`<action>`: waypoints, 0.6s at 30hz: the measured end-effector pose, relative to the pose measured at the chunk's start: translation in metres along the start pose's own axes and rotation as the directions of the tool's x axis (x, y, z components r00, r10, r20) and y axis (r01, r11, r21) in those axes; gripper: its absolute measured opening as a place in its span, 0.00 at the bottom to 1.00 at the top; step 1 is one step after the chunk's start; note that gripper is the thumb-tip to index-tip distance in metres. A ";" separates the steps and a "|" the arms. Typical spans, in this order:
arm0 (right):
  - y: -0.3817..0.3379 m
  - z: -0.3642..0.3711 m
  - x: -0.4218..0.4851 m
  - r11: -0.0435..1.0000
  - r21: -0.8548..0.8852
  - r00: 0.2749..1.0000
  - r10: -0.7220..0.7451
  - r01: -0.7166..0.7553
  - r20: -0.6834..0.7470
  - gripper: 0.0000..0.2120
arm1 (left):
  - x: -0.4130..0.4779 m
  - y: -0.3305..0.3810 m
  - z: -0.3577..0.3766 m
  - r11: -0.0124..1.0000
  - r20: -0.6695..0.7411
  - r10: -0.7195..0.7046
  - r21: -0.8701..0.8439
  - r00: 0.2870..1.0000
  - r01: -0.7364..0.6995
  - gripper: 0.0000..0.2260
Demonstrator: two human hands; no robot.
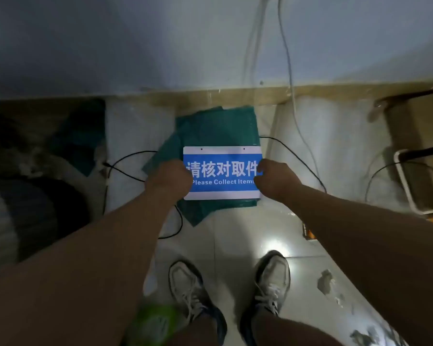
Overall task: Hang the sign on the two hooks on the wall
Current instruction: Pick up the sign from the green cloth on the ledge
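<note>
A blue and white sign (222, 171) with white Chinese text and "Please Collect Items" is held flat, facing up, low over the floor. Two small holes sit in its white top strip. My left hand (169, 179) grips the sign's left edge. My right hand (276, 182) grips its right edge. The pale wall (160, 41) rises ahead beyond the sign. No hooks show in this view.
Green mats (220, 126) lie on the tiled floor under the sign. Black cables (298, 158) loop across the floor and white cables (288, 58) hang down the wall. A dark pile (35, 183) sits left, a stool frame (415, 181) right. My shoes (273, 278) stand below.
</note>
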State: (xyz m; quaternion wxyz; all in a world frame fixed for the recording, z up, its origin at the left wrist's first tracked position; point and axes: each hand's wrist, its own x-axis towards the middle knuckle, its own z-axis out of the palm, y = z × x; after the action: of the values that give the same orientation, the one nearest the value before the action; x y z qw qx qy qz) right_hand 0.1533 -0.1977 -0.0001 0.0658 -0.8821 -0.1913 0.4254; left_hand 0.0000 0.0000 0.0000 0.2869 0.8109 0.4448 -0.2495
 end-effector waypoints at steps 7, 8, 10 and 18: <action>0.047 0.092 0.135 0.975 0.189 0.988 0.132 -0.115 -0.081 0.22 | 0.113 -0.059 0.120 0.971 -0.072 0.017 -0.239 0.997 -0.033 0.13; 0.052 0.100 0.147 0.971 0.199 0.983 0.152 -0.129 -0.102 0.23 | 0.124 -0.066 0.131 0.967 -0.095 -0.013 -0.255 0.995 -0.012 0.14; 0.059 0.114 0.162 0.957 0.222 0.966 0.219 -0.185 -0.139 0.24 | 0.142 -0.077 0.153 0.944 -0.120 -0.041 -0.329 0.992 -0.001 0.14; 0.063 0.154 0.180 0.897 0.425 0.882 0.294 -0.121 -0.368 0.27 | 0.146 -0.078 0.186 0.691 -0.257 -0.140 -0.717 0.956 -0.092 0.08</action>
State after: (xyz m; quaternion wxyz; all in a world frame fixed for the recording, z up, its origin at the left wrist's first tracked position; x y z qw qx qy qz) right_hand 0.1529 -0.1921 -0.2455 0.2329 -0.9375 0.0135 0.2581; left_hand -0.0254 -0.0094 -0.2473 0.5103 0.6541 0.5546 0.0643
